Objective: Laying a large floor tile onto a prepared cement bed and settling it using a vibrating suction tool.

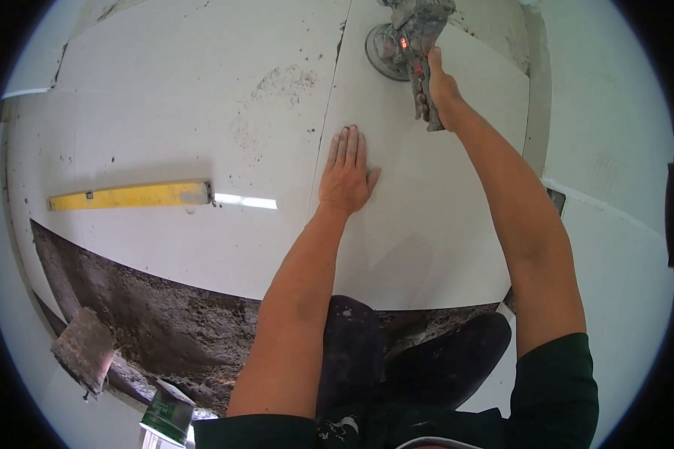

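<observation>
My right hand (443,90) is closed round the grip of a dusty handheld tile vibrator (421,34), which has a round suction pad and a small red lit display. The pad stands against the large pale tile (434,194), near its far end. My left hand (346,172) lies flat on this same tile, fingers stretched out and holding nothing. Just left of it runs the thin joint with the neighbouring pale tile (165,247). A yellow spirit level (131,196) rests on that left tile.
Along the near edge of the tiles lies rough dark mortar (150,314), beside my knees. A dirty square-bladed trowel (86,348) and a green tub (168,413) are at the lower left. A pale wall (606,127) rises on the right.
</observation>
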`<move>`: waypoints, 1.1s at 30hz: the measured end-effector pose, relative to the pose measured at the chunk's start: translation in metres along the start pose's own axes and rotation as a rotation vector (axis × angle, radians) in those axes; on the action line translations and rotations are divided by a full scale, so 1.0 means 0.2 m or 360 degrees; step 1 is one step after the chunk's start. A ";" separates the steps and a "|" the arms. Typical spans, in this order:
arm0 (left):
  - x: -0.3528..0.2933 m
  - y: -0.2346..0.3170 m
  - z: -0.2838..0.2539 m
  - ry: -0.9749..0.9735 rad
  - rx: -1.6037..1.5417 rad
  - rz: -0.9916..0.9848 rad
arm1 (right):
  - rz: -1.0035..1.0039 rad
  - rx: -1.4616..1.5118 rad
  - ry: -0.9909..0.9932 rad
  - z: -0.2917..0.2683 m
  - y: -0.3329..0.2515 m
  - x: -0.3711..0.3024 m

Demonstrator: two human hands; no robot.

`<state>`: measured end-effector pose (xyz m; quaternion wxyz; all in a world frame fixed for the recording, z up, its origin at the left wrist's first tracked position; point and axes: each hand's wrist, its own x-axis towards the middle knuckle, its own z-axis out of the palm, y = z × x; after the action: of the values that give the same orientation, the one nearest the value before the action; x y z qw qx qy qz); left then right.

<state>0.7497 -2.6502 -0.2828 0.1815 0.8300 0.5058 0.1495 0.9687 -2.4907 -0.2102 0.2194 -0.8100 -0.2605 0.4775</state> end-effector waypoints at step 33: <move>-1.13 0.15 -0.01 0.0161 -0.0033 -0.0691 | 0.0254 0.0298 -0.0075 0.03 0.85 -1.03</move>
<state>0.6712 -2.8650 -0.2816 0.1925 0.6911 0.6795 0.1537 0.9145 -2.7508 -0.1794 0.2493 -0.7926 -0.1545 0.5346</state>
